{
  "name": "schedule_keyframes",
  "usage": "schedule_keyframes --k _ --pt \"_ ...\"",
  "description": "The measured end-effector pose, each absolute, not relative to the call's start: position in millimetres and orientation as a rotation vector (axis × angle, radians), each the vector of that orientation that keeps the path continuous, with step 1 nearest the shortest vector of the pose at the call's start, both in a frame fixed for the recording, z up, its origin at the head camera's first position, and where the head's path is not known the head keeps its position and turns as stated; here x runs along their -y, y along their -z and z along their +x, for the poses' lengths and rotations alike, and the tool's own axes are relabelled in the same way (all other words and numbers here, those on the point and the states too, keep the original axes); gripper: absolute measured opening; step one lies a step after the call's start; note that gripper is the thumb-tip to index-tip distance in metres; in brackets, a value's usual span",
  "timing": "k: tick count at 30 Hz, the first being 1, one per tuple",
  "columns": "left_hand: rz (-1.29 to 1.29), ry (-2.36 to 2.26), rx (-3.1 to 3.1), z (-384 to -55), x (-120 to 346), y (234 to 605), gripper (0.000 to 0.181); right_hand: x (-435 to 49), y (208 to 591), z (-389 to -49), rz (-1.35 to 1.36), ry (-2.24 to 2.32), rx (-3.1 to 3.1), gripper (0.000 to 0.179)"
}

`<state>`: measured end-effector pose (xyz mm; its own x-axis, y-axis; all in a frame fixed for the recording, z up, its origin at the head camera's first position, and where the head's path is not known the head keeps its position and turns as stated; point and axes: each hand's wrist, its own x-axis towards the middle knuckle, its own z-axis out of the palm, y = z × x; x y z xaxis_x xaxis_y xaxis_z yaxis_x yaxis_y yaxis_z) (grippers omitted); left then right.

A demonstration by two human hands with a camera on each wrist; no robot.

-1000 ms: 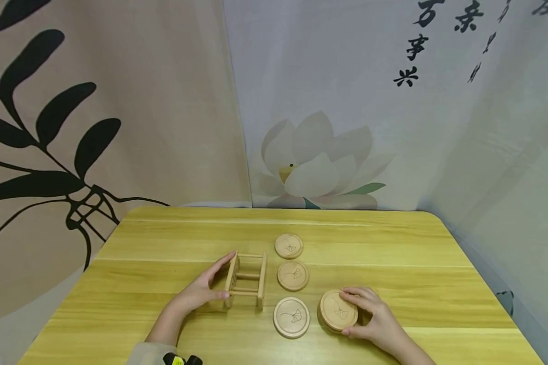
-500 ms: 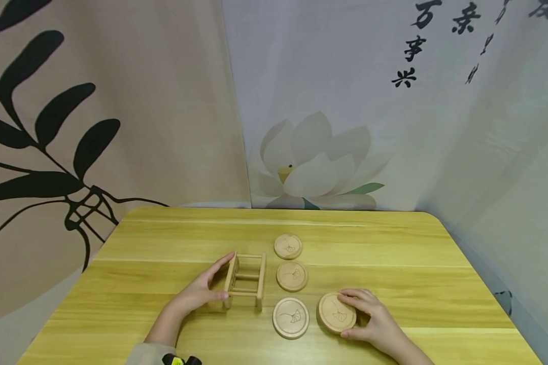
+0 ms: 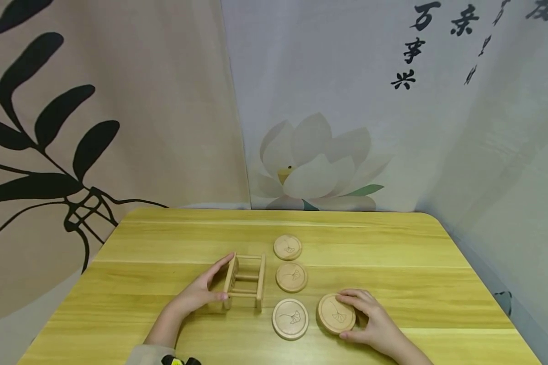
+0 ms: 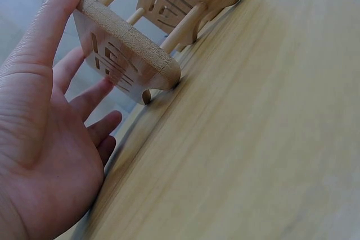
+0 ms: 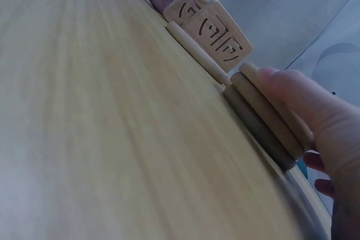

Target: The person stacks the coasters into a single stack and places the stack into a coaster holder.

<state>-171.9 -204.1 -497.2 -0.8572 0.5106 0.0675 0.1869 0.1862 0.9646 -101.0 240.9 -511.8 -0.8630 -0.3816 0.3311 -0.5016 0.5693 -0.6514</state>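
My left hand [image 3: 196, 295] holds a small wooden coaster rack [image 3: 261, 284] by its left panel, thumb at the near end and a finger at the far end. In the left wrist view, the rack's panel [image 4: 132, 40] has cut-out slots, and round rods join it to the other panel. My right hand [image 3: 375, 320] grips a stack of round wooden coasters [image 3: 336, 313] from its right side. From the right wrist, the thumb presses the edge of the uppermost coaster in the stack [image 5: 267, 122]. The stack's underside is hidden.
Between the hands, round wooden coasters lie in a column: a far one [image 3: 287, 247], a middle one [image 3: 292, 277] and a near one [image 3: 290, 319]. Each has an engraved leaf design. The wooden table [image 3: 164, 243] meets printed curtains [image 3: 178, 126] at its back edge.
The top coaster under my right hand sat slightly offset a second ago; the stack now looks more even. My left hand and the rack have stayed in place.
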Motion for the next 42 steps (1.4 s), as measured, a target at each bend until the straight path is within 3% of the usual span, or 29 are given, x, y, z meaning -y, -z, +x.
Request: schedule_keyframes --k 8,42 --pt "0.669 -1.722 -2.191 -172 205 497 0.089 -237 506 -102 0.733 -1.161 2.635 0.080" --pt "0.723 -1.756 -2.148 -171 205 496 0.087 -166 468 -119 1.148 -0.680 2.672 0.093"
